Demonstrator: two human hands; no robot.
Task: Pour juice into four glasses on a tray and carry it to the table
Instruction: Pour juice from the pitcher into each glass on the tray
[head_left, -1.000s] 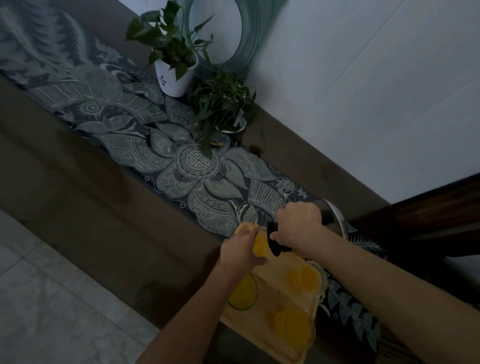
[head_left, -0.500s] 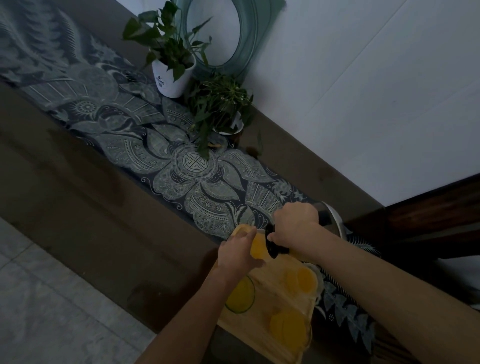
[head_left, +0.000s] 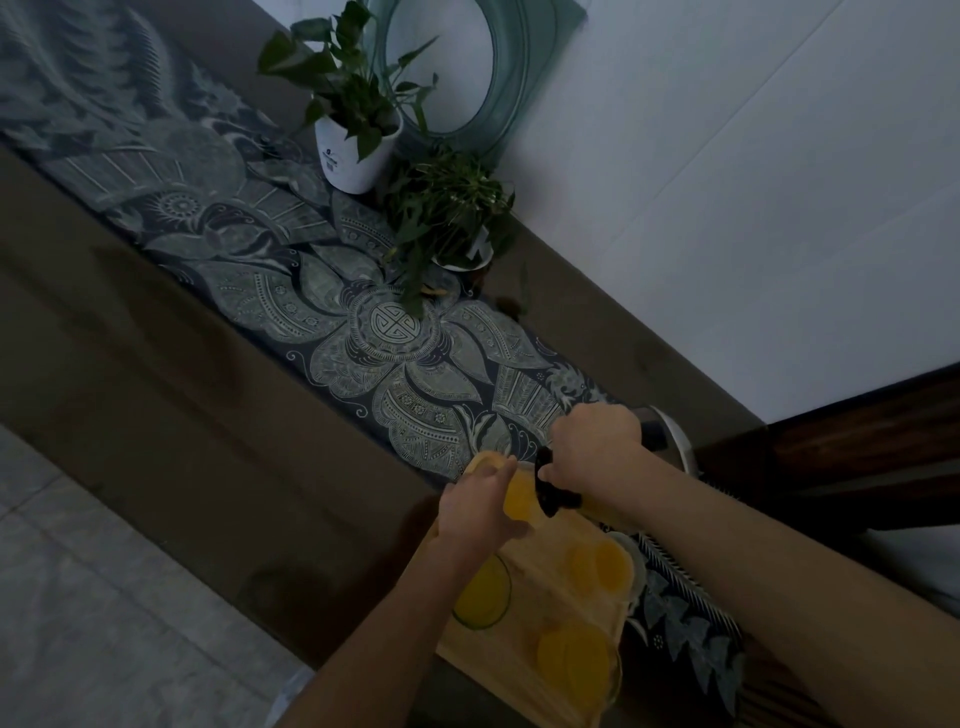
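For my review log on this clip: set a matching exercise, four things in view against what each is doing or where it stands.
Things: 1 left hand; 2 right hand; 3 white pot; 4 wooden tray.
States: A stands by the wall; B bears filled glasses; C grips a black handle; D grips a glass of juice.
Pairs: 1-D; 2-C; 3-A; 4-B.

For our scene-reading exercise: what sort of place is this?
Likely a home: a wooden table against a wall, dressed with a patterned runner, a white-potted plant and a round teal frame.
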